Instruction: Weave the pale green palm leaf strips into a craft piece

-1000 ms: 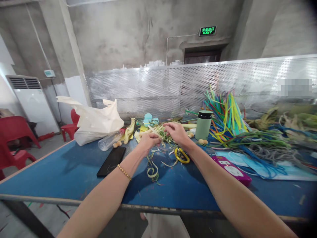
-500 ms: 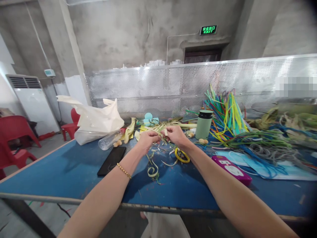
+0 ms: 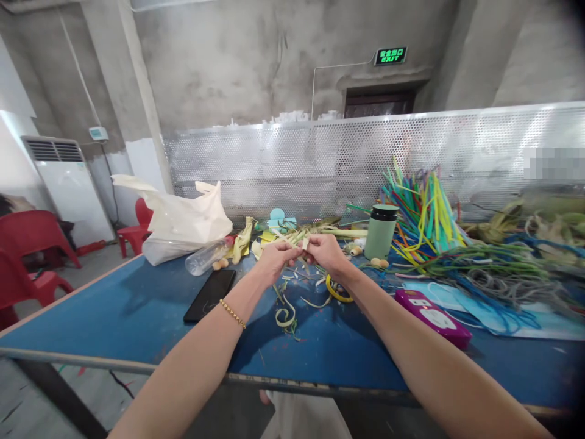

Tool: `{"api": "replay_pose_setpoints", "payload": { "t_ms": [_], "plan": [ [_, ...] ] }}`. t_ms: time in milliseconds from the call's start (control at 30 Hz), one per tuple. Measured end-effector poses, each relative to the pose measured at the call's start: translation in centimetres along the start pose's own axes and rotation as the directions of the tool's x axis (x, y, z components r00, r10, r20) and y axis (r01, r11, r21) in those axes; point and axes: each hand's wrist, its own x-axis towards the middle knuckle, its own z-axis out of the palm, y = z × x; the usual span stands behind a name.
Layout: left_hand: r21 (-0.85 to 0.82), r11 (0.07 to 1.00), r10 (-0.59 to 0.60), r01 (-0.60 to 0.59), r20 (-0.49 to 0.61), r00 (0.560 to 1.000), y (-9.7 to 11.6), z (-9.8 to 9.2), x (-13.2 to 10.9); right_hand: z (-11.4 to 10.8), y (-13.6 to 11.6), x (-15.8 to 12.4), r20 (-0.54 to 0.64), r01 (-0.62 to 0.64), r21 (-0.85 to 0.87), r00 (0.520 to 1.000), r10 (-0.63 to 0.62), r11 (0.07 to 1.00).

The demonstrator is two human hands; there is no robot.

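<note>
My left hand (image 3: 276, 257) and my right hand (image 3: 326, 251) meet over the middle of the table, fingertips pinched close together. Between them is a pale strip of plant fibre (image 3: 305, 244) that looks like husk; both hands appear to grip it, though the fingers cover most of it. Behind the hands lie pale green stalks and leaves (image 3: 338, 231). Below them, a curled pale strip (image 3: 285, 317) rests among thin scraps. A yellow ring (image 3: 338, 289), perhaps a roll of tape, lies by my right wrist.
On the blue table (image 3: 137, 329) are a black phone (image 3: 210, 296), a clear bottle (image 3: 201, 262) and a white plastic bag (image 3: 187, 219) at left. At right stand a green flask (image 3: 381, 235), a magenta box (image 3: 432, 317), colourful pipe cleaners (image 3: 425, 213) and tangled cords (image 3: 498, 286).
My hands have come closer together, their fingertips now nearly touching around the pale strip. The whole view has shifted slightly, so the table's things sit a little further right.
</note>
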Motion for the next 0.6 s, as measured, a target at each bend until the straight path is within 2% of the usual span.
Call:
{"api": "replay_pose_setpoints", "payload": {
  "t_ms": [167,367,467,600],
  "plan": [
    [0.012,1.000,-0.001,0.001,0.000,1.000,0.0,0.0,0.1,0.0,-0.5,0.0,-0.026,-0.038,0.046,0.999,0.039,0.998],
    [0.101,0.995,0.020,-0.020,-0.003,1.000,0.4,0.1,-0.2,0.1,-0.6,-0.1,-0.065,-0.063,0.053,0.996,0.067,0.997],
    [0.174,0.984,0.036,-0.034,-0.006,0.999,0.2,0.0,-0.3,-0.2,-0.1,0.2,-0.046,-0.076,-0.015,0.996,0.075,0.997],
    [0.284,0.959,0.010,-0.006,-0.011,1.000,0.0,0.1,-0.5,-0.7,0.5,0.5,0.030,-0.009,-0.153,0.999,0.014,0.988]
  ]
}}
